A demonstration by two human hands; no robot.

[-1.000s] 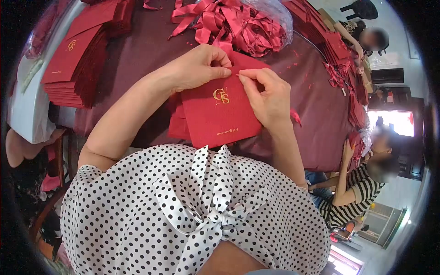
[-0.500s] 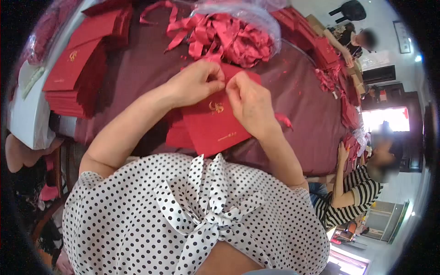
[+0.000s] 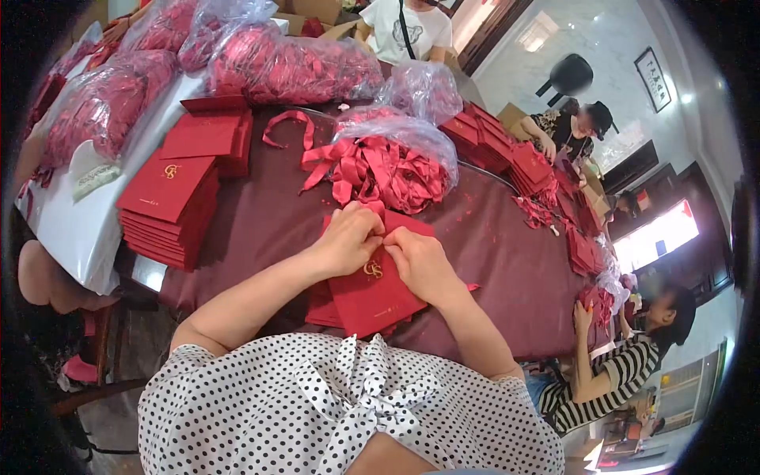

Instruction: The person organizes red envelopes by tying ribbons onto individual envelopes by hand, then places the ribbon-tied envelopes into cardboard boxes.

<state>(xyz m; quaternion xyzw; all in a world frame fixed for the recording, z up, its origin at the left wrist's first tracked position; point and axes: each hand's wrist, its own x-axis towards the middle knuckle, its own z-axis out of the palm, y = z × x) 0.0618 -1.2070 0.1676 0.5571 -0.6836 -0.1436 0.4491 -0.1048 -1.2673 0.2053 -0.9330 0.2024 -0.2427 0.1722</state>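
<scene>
Left grip [image 3: 348,239], right grip [image 3: 419,263]: fingertips together at upper part of red envelope [image 3: 378,301]; anything pinched, hidden. Envelope overlaps lower envelopes [image 3: 321,310] by near edge of surface [image 3: 507,265]. Ribbon pile [image 3: 388,176] beyond; envelope stack [image 3: 162,194] toward left edge.

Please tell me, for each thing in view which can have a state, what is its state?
Red envelope: lying gold logo up
Left hand: fingers closed at its top, grip hidden
Right hand: fingers closed there too
Ribbon bag: open, red ribbons spilling out
Envelope stack: piled, uneven
Large back bag: bulging
</scene>
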